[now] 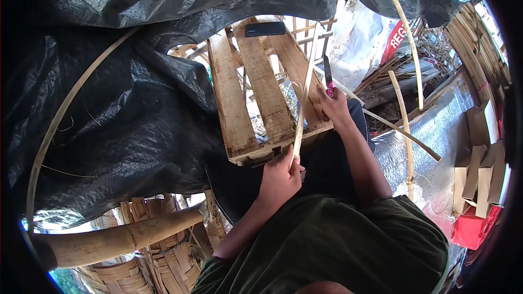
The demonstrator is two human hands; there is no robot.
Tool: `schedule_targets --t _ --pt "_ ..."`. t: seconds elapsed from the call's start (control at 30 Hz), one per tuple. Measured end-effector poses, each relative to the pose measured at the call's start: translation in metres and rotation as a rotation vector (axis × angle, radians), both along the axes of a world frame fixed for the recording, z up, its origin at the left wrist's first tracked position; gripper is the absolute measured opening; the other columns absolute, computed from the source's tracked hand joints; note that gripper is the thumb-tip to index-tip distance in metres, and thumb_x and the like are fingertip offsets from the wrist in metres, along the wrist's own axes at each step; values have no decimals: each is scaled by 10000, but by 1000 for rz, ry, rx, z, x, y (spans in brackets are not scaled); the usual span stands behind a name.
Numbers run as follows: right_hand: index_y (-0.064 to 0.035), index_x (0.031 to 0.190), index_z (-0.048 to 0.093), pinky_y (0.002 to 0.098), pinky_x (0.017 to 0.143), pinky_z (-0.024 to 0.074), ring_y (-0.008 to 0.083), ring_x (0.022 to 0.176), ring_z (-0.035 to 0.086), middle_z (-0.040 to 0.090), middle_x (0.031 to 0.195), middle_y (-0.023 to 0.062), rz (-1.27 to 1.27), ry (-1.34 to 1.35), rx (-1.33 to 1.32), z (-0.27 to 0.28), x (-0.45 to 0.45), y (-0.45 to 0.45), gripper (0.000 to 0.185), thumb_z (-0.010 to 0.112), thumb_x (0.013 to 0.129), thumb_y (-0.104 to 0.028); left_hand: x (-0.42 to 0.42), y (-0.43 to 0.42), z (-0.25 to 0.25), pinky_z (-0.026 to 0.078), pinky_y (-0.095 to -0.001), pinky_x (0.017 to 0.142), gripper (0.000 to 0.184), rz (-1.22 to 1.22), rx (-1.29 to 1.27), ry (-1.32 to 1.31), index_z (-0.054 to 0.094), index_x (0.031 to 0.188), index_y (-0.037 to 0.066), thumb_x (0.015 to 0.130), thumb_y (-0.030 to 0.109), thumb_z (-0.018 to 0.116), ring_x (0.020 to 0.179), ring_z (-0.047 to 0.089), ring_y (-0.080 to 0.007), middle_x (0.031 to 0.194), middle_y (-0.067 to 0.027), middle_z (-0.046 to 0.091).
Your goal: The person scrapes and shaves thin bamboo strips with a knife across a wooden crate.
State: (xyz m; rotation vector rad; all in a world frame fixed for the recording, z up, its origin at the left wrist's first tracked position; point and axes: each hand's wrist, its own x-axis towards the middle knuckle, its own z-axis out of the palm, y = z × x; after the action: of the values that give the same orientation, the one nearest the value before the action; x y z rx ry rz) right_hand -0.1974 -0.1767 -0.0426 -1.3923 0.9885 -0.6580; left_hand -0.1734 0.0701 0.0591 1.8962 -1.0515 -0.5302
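Observation:
My left hand (280,178) is closed around the lower end of a pale bamboo strip (306,90), which slants up and away over a slatted wooden crate (264,92). My right hand (334,106) grips the pink handle of a knife (327,69), its dark blade pointing up and away from me. The blade stands just right of the strip, and I cannot tell whether they touch. A thin curled shaving hangs beside the strip near the crate's middle slat. A dark phone (265,29) lies across the far end of the crate.
Black plastic sheeting (109,109) hangs left and overhead, with a bent bamboo strip (73,92) before it. A thick bamboo pole (125,238) crosses the lower left. Cardboard boxes (479,177) stand at right, near silvery sheeting (438,130). A white sack (362,38) lies beyond the crate.

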Motion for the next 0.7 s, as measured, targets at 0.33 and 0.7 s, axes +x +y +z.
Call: schedule_targets --t 0.33,0.7 --pt "-26 937 559 232 511 427 81 611 589 609 729 22 64 -315 -222 18 15 29 231 726 912 -183 -2 -2 0 528 -435 809 504 -154 -80 -289 508 1300 -100 862 107 649 915 658 -423 944 -268 656" --pt "-1 928 590 250 564 396 64 668 502 576 742 -7 -95 -214 -201 1 -1 41 177 728 862 -91 5 3 37 519 -400 805 510 -278 234 -13 575 1251 -38 882 288 708 933 668 -367 1005 -221 673"
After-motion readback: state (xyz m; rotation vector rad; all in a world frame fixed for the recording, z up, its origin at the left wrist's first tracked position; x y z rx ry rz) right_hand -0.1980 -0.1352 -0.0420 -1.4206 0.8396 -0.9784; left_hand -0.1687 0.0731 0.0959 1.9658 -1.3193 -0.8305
